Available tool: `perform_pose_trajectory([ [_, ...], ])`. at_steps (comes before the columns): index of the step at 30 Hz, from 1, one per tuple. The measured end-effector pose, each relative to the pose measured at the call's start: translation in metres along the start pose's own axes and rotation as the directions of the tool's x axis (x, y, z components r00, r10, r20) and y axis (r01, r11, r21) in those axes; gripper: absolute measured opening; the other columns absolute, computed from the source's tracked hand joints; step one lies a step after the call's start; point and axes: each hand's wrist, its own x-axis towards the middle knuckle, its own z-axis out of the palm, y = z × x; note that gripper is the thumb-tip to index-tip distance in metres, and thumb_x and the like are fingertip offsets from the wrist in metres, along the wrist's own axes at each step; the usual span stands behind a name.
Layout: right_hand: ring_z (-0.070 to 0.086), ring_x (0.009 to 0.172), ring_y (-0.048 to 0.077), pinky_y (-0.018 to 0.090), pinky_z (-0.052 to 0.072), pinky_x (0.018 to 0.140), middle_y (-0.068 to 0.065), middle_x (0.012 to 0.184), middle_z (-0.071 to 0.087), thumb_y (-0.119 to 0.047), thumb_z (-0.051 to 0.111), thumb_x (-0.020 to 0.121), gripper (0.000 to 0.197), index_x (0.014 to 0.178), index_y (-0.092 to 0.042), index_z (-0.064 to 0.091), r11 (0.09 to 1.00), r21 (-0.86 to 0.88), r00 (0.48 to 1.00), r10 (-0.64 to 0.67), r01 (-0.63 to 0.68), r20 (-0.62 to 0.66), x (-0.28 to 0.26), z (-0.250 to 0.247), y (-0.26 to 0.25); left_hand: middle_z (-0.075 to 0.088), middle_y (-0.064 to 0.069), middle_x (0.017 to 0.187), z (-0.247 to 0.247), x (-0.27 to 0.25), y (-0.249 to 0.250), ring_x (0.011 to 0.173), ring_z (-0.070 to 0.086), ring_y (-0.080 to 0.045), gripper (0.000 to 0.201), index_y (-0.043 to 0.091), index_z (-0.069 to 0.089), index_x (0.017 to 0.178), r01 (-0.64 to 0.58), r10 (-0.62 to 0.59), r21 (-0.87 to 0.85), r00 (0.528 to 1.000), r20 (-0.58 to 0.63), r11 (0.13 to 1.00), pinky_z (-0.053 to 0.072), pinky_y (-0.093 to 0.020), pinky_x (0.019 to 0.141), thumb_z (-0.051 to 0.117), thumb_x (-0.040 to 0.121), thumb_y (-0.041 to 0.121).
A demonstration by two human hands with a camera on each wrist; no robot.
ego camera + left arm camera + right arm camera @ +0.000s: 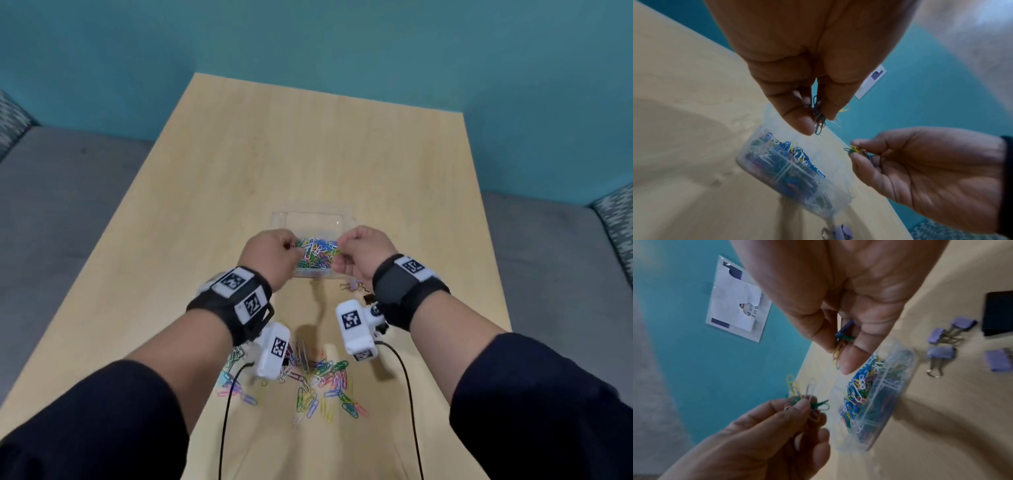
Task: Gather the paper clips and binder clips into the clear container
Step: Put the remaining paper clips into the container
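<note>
The clear container (310, 272) stands at the table's middle, holding a heap of coloured paper clips (317, 251). Both hands hover just above it. My left hand (291, 248) pinches a small bunch of paper clips (819, 121) between thumb and fingers over the container's left side. Over the right side, my right hand (340, 248) pinches another bunch of clips (842, 340). Loose paper clips (318, 383) lie scattered on the table near me. Purple binder clips (941, 352) and a black binder clip (999, 313) lie right of the container.
The wooden table (308, 154) stretches away to a teal wall. Grey upholstered seating (68, 205) runs along both sides. A torn paper sheet (735, 301) hangs on the wall. Black cables (226, 411) trail from the wrist cameras over the near table.
</note>
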Motion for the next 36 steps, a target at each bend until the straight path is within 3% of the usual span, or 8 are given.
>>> perform_pose_trajectory([
  [5, 0.061, 0.084, 0.026, 0.048, 0.056, 0.084, 0.009, 0.101, 0.059, -0.015, 0.057, 0.092, 0.026, 0.117, -0.013, 0.057, 0.98, -0.189, 0.996, -0.049, 0.063, 0.078, -0.01, -0.003, -0.01, 0.065, -0.003, 0.089, -0.004, 0.0, 0.002, 0.075, 0.065, -0.026, 0.026, 0.02, 0.065, 0.109, -0.057, 0.052, 0.11, 0.998, 0.047, 0.992, 0.052, -0.039, 0.078, 0.066, 0.083, 0.025],
  [9, 0.06, 0.093, 0.017, 0.032, 0.049, 0.087, 0.001, 0.119, 0.061, -0.026, 0.056, 0.09, 0.036, 0.126, -0.023, 0.055, 0.746, -0.604, 0.959, -0.236, 0.282, 0.156, -0.044, -0.029, 0.027, 0.061, 0.003, 0.096, -0.006, -0.051, -0.017, 0.077, 0.06, -0.017, 0.028, 0.025, 0.063, 0.109, -0.14, 0.133, 0.238, 0.99, 0.043, 0.961, 0.047, -0.031, 0.076, 0.066, 0.082, 0.028],
  [12, 0.058, 0.105, 0.016, 0.024, 0.041, 0.091, 0.0, 0.129, 0.054, -0.025, 0.055, 0.09, 0.043, 0.133, -0.022, 0.051, 0.579, -0.756, 0.951, -0.148, 0.305, 0.271, -0.082, -0.045, 0.082, 0.056, 0.007, 0.095, 0.012, -0.111, -0.036, 0.082, 0.058, -0.014, 0.026, 0.027, 0.062, 0.106, -0.195, 0.144, 0.292, 0.971, 0.189, 0.936, 0.046, -0.03, 0.076, 0.063, 0.081, 0.031],
  [15, 0.059, 0.091, 0.015, 0.023, 0.043, 0.079, -0.004, 0.129, 0.04, -0.029, 0.053, 0.088, 0.052, 0.138, -0.031, 0.037, 0.419, -0.838, 0.934, -0.081, 0.35, 0.349, -0.117, -0.055, 0.136, 0.046, 0.007, 0.104, 0.037, -0.164, -0.056, 0.089, 0.056, -0.015, 0.032, 0.028, 0.052, 0.113, -0.21, 0.065, 0.415, 0.939, 0.337, 0.885, 0.044, -0.03, 0.075, 0.057, 0.081, 0.032],
  [22, 0.05, 0.104, 0.016, 0.023, 0.044, 0.08, -0.004, 0.13, 0.028, -0.026, 0.059, 0.088, 0.075, 0.147, -0.035, 0.013, 0.388, -0.847, 0.931, -0.168, 0.364, 0.323, -0.134, -0.036, 0.171, 0.026, 0.001, 0.13, 0.076, -0.18, -0.07, 0.107, 0.043, -0.021, 0.072, 0.029, 0.012, 0.142, -0.257, 0.092, 0.488, 0.938, 0.335, 0.834, 0.046, -0.033, 0.083, 0.057, 0.085, 0.023],
  [27, 0.047, 0.101, 0.022, 0.034, 0.05, 0.081, 0.0, 0.119, 0.033, -0.022, 0.059, 0.088, 0.063, 0.14, -0.032, 0.026, 0.357, -0.844, 0.914, -0.22, 0.4, 0.341, -0.114, -0.011, 0.163, 0.028, 0.0, 0.126, 0.084, -0.158, -0.067, 0.1, 0.046, -0.02, 0.066, 0.026, 0.02, 0.14, -0.225, 0.086, 0.491, 0.953, 0.29, 0.842, 0.049, -0.034, 0.08, 0.058, 0.086, 0.022],
  [31, 0.046, 0.09, 0.024, 0.039, 0.051, 0.074, 0.002, 0.107, 0.037, -0.009, 0.05, 0.084, 0.034, 0.114, -0.024, 0.043, 0.339, -0.851, 0.912, -0.238, 0.4, 0.334, -0.105, 0.005, 0.155, 0.035, -0.001, 0.106, 0.086, -0.145, -0.065, 0.081, 0.046, -0.021, 0.029, 0.022, 0.046, 0.113, -0.218, 0.088, 0.509, 0.96, 0.266, 0.833, 0.048, -0.036, 0.071, 0.053, 0.086, 0.015],
  [36, 0.046, 0.085, 0.025, 0.04, 0.048, 0.072, 0.006, 0.104, 0.041, -0.001, 0.046, 0.083, 0.025, 0.101, -0.017, 0.049, 0.303, -0.867, 0.913, -0.226, 0.397, 0.339, -0.101, 0.008, 0.156, 0.041, -0.005, 0.102, 0.085, -0.143, -0.064, 0.07, 0.035, -0.021, 0.026, 0.018, 0.049, 0.101, -0.259, 0.093, 0.584, 0.95, 0.298, 0.77, 0.037, -0.032, 0.062, 0.046, 0.08, 0.002],
])
